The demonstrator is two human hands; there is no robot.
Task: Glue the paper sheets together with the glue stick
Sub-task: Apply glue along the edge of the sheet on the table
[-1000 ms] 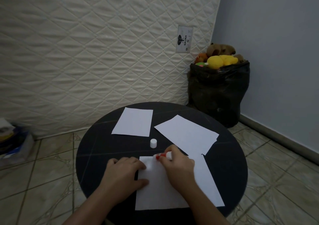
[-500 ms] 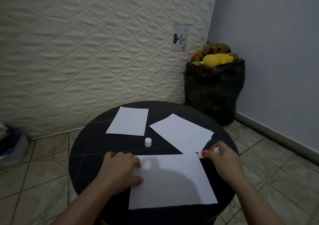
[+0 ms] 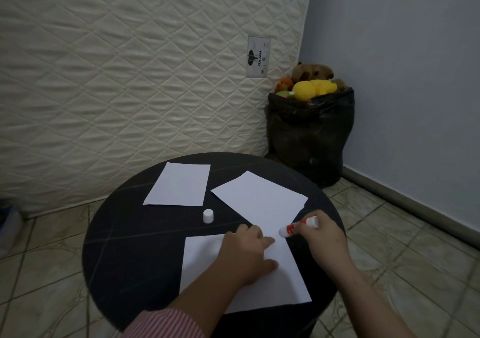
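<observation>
Three white paper sheets lie on a round black table [image 3: 124,254]. The near sheet [image 3: 202,257] is under my left hand [image 3: 246,257], which rests flat on it with fingers spread. My right hand [image 3: 322,241] grips a red and white glue stick [image 3: 298,227], its tip at the near sheet's far right corner. A second sheet [image 3: 259,197] lies just beyond, and a third sheet [image 3: 181,184] at the far left. The glue stick's white cap [image 3: 208,216] stands upright between them.
A quilted mattress [image 3: 130,78] leans against the wall behind the table. A black bag [image 3: 309,135] stuffed with plush toys stands in the corner at the right. Tiled floor surrounds the table.
My left hand has slid right across the near sheet toward its far right corner. My right hand with the glue stick stays near that corner, after sweeping right from the middle earlier.
</observation>
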